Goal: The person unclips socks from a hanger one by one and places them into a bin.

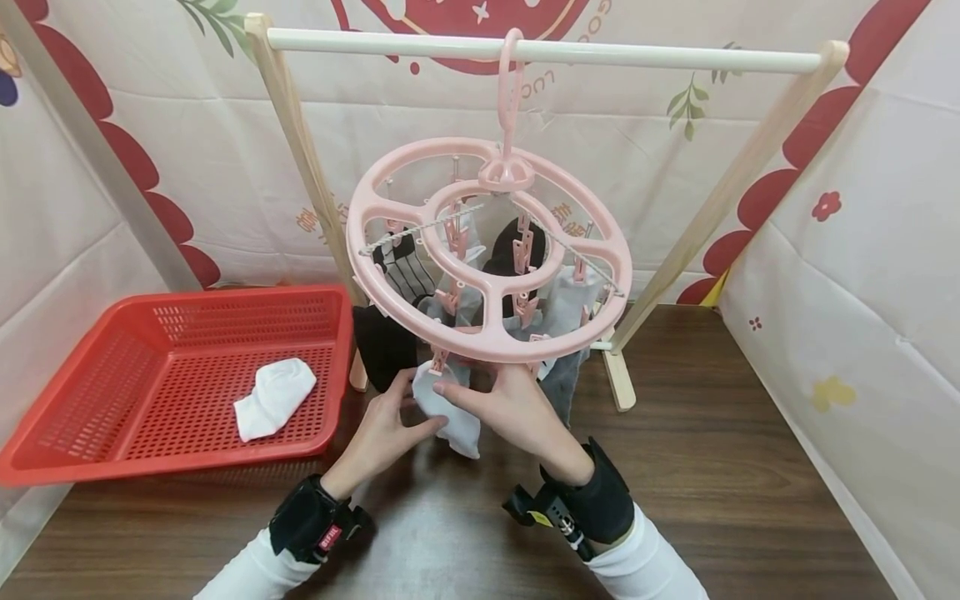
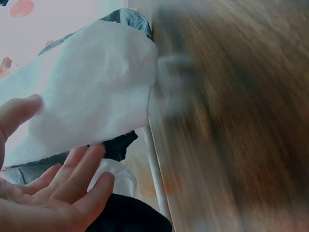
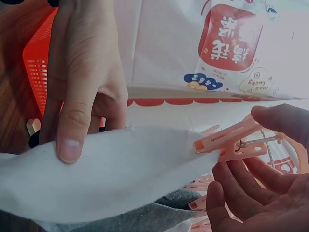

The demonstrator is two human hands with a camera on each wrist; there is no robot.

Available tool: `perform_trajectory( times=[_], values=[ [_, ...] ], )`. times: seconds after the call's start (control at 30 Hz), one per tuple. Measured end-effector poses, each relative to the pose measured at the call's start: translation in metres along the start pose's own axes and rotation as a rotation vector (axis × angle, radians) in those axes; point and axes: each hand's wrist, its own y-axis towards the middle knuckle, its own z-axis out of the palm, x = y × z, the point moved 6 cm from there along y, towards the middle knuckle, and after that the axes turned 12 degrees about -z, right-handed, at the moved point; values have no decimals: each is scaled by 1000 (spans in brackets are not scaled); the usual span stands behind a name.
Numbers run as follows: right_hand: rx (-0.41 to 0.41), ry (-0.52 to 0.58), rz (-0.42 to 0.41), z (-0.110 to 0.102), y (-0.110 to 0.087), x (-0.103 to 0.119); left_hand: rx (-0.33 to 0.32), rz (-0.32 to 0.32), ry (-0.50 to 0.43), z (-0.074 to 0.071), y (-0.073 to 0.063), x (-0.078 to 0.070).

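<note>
A white sock [image 1: 457,421] hangs from a pink clothespin [image 3: 231,140] at the near rim of a round pink drying hanger [image 1: 495,342]. My left hand [image 1: 382,437] is beside the sock with its thumb across the front and relaxed fingers around its edge, as the left wrist view shows. My right hand [image 1: 517,408] holds the clothespin at its handles, thumb above and fingers below. The clothespin's mouth bites the sock's end. Behind it hang a grey sock [image 1: 566,308], a black sock [image 1: 386,346] and a dark striped sock [image 1: 408,271], partly hidden by the hanger.
A red plastic basket [image 1: 180,375] at the left holds a crumpled white sock [image 1: 275,398]. The hanger hooks over a white rod [image 1: 660,57] on wooden legs [image 1: 735,192]. Printed white cloth [image 1: 855,275] encloses the brown table [image 1: 720,483].
</note>
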Motion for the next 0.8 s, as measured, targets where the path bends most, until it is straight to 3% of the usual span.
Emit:
perform_trajectory(
  times=[0.27, 0.53, 0.8],
  values=[
    [-15, 48, -46, -2, -2, 1, -8, 34, 42, 8, 1, -4],
    [-36, 108, -156, -5, 0, 2, -31, 69, -16, 13, -1, -7],
    [-43, 163, -182, -7, -2, 1, -41, 69, -30, 16, -2, -11]
  ],
)
